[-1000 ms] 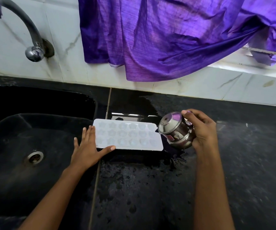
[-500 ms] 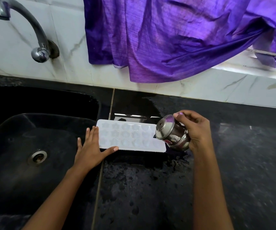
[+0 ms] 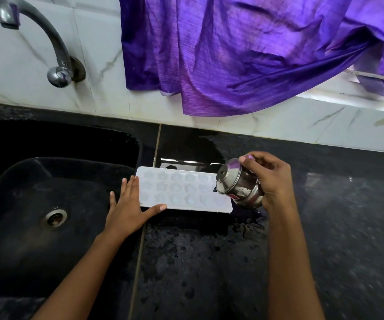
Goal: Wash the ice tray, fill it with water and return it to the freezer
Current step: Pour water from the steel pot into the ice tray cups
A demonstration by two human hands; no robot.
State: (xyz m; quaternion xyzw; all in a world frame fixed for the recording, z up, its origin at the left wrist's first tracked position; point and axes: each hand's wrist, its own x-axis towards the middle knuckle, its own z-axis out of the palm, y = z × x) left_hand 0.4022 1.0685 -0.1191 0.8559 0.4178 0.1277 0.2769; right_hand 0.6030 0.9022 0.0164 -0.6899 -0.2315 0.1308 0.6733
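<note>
A white ice tray (image 3: 181,190) with star-shaped cells lies flat on the wet black counter, just right of the sink. My left hand (image 3: 126,209) rests against its left end with straight fingers, thumb along the near edge. My right hand (image 3: 272,179) grips a small steel pot (image 3: 237,183), tipped with its mouth toward the tray's right end. No stream of water is plain to see.
A black sink (image 3: 48,204) with a steel drain (image 3: 53,218) fills the left. A curved tap (image 3: 48,42) juts from the marble wall above it. A purple cloth (image 3: 244,54) hangs over the wall. The black counter (image 3: 336,227) runs right, wet near the tray.
The pot has tipped further and shifted left over the tray's right end. My left hand stays against the tray's left end.
</note>
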